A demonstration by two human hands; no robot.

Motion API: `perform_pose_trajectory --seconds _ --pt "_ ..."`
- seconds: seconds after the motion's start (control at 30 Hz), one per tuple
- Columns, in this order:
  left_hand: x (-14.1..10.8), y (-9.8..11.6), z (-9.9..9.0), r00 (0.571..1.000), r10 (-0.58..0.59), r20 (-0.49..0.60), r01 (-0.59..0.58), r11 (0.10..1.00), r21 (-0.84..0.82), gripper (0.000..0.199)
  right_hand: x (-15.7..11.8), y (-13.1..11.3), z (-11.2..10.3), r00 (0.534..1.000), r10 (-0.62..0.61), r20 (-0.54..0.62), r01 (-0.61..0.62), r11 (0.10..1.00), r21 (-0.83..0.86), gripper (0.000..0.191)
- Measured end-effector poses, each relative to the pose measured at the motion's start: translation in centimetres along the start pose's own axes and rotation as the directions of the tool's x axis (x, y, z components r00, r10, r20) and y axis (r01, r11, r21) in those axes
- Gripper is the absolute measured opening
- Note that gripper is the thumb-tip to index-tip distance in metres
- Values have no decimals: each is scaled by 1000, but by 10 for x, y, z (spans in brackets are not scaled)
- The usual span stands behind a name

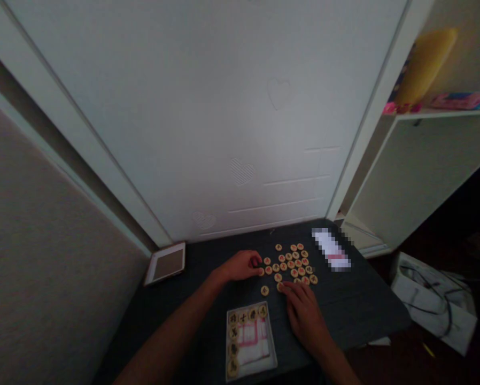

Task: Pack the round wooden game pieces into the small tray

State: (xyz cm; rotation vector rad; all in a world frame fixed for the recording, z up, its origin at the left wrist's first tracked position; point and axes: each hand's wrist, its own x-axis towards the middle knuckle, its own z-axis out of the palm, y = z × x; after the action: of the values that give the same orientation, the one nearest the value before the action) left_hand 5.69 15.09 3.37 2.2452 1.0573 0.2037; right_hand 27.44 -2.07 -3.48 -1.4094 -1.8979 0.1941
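Note:
Round wooden chess pieces (291, 264) with red or black characters lie spread over the dark table. At the left edge of the spread is my left hand (245, 265), its fingers curled beside and partly over the nearest pieces; whether it grips one is unclear. My right hand (302, 310) reaches in from below, fingers extended, fingertips touching a piece (280, 286) at the near edge. Between my forearms stands an open white box (272, 347), with several pieces along its far and left sides and a white and pink sheet inside. One piece (264, 290) lies just beyond the box.
On the table's left corner rests a white-framed object (165, 263); a pixelated pale item (331, 249) lies at the right. A white panel (240, 117) rises behind the table (368, 310). Beside it on the floor is a white box with cables (432, 305).

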Motion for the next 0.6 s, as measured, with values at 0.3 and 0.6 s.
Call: perform_pose_trajectory --seconds 0.3,0.6 --pt "-11 1 2 1000 17 -24 -18 1000 -1 36 1 7 8 998 -16 60 22 995 -102 62" --pt "-29 17 10 996 56 70 -56 998 6 20 1 7 8 995 -11 98 18 997 -70 59"
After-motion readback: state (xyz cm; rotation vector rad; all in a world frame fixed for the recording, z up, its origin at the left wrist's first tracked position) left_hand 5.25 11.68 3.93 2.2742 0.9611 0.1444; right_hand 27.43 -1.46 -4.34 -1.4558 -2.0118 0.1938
